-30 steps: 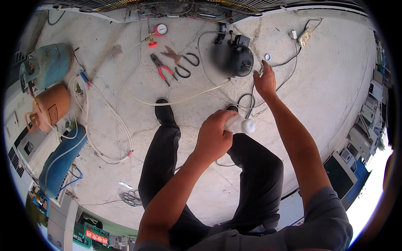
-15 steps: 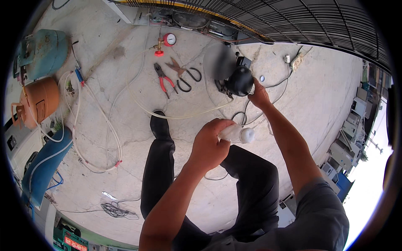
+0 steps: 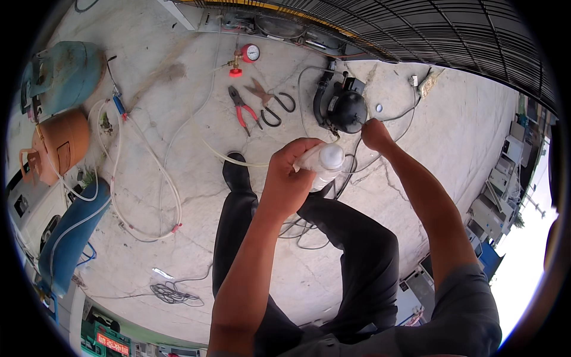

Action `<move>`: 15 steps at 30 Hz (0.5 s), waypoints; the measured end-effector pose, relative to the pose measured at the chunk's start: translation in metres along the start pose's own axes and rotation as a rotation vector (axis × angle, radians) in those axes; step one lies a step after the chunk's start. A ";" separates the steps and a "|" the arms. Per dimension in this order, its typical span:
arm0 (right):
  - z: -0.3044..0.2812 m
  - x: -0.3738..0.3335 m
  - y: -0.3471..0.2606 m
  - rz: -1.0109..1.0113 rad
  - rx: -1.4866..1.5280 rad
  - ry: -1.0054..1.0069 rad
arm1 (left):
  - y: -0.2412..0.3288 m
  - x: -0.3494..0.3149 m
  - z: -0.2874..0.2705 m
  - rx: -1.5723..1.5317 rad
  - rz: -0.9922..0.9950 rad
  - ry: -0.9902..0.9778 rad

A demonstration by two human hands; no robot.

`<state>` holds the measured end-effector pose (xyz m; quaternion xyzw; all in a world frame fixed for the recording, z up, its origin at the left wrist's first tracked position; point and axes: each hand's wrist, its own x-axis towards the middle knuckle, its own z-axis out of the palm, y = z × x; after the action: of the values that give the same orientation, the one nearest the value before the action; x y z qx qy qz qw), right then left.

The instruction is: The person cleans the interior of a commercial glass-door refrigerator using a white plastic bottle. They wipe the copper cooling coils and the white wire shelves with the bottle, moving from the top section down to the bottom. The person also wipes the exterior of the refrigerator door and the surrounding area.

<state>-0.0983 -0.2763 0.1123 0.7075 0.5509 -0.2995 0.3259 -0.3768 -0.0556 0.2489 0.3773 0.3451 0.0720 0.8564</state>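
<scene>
My left hand [image 3: 289, 169] is wrapped round a clear, whitish plastic bottle [image 3: 324, 180] with a white cap, holding it above my knee. The cap end [image 3: 332, 156] tilts up toward me. My right hand [image 3: 377, 135] is closed beside the round black compressor [image 3: 347, 112] on the concrete floor; whatever its fingers grip is hidden. A pale thin hose [image 3: 235, 160] runs in from the left and passes behind my left hand. To the left of the compressor lie red-handled pliers [image 3: 244, 109] and scissors with black handles [image 3: 270, 101].
A red pressure gauge with a valve [image 3: 245, 55] lies beyond the pliers. Teal [image 3: 74, 74], orange [image 3: 65, 146] and blue [image 3: 74, 232] cylinders stand at the left beside looped hoses [image 3: 146, 169]. A black wire rack [image 3: 416, 35] borders the far side. Cables [image 3: 172, 293] lie on the floor.
My left hand has raised the bottle, and its cap has turned upward. My right hand has shifted slightly and its fingers look more curled. The whole view has moved a little.
</scene>
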 end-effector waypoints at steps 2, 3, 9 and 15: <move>0.013 0.005 0.008 -0.112 -0.065 0.136 | 0.006 -0.001 -0.014 -0.027 0.031 0.043; 0.006 0.004 0.003 -0.180 -0.151 0.139 | 0.010 -0.003 -0.019 -0.025 0.065 0.053; -0.062 -0.036 -0.062 -0.031 0.657 0.136 | 0.038 -0.018 -0.046 -0.158 0.084 0.076; -0.185 -0.043 -0.182 0.164 1.276 -0.053 | 0.077 -0.044 -0.093 -0.538 0.346 0.130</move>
<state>-0.2731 -0.1220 0.2348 0.7944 0.2005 -0.5598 -0.1239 -0.4587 0.0370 0.2815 0.1851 0.2987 0.3289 0.8766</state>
